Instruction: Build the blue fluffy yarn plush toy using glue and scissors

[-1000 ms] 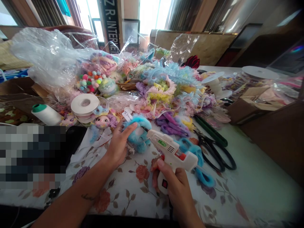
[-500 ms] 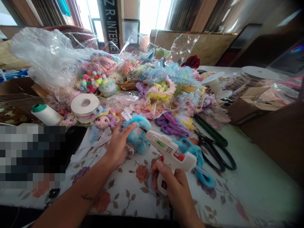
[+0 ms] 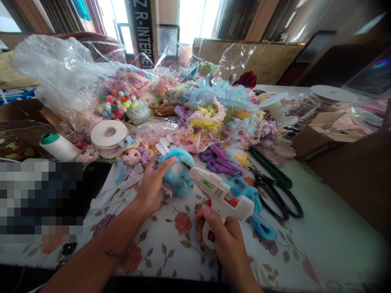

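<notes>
Seemingly, the gluing is unfinished: the left hand (image 3: 152,186) grips the blue fluff (image 3: 181,180), the right hand (image 3: 225,232) clasps the glue gun (image 3: 223,203), and the blue strip (image 3: 244,188) lies unattached.

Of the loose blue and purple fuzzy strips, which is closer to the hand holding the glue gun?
The blue strip, partly behind the glue gun. The purple strip lies farther from the right hand, beside the frilly pile.

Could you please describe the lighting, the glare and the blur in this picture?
Head view: windows at the top are washed out. Head view: glare shines on the plastic bag. Head view: the right edge is dim and smeared; a blocky patch covers part of the left. Head view: the glue gun looks fairly clear.
</notes>
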The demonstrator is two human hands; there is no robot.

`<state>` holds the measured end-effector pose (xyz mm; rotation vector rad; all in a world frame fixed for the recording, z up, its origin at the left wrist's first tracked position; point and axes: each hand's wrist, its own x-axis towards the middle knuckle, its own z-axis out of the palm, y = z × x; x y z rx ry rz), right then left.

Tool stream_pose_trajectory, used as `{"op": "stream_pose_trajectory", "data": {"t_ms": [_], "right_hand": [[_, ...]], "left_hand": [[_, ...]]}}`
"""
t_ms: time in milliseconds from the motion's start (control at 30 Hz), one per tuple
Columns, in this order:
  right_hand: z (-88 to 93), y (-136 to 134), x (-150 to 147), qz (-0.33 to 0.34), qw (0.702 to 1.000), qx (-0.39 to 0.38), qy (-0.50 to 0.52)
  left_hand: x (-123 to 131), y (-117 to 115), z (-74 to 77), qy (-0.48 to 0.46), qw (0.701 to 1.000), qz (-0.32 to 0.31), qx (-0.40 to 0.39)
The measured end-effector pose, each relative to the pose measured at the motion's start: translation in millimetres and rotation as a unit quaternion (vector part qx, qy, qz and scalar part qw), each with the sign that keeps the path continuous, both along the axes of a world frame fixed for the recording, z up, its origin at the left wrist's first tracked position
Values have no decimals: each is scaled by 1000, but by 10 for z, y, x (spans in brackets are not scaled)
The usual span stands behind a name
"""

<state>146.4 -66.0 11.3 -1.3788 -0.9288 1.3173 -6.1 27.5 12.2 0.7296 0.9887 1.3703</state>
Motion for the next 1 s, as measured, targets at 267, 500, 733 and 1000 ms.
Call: {"op": "stream_pose_trajectory", "data": {"t_ms": [267, 500, 733, 1000], "right_hand": [[-2, -1, 2, -13, 1000, -5, -11], [14, 4, -9, -9, 1000, -4, -1], [9, 9, -27, -22, 1000, 4, -6], [35, 7, -31, -18, 1000, -7, -16]], "left_hand": [[17, 4, 10, 2, 1000, 22, 9], [16, -3, 5, 10, 1000, 23, 2], [18, -8, -1, 5, 1000, 24, 16], [22, -1, 10, 7, 1000, 30, 6]]}}
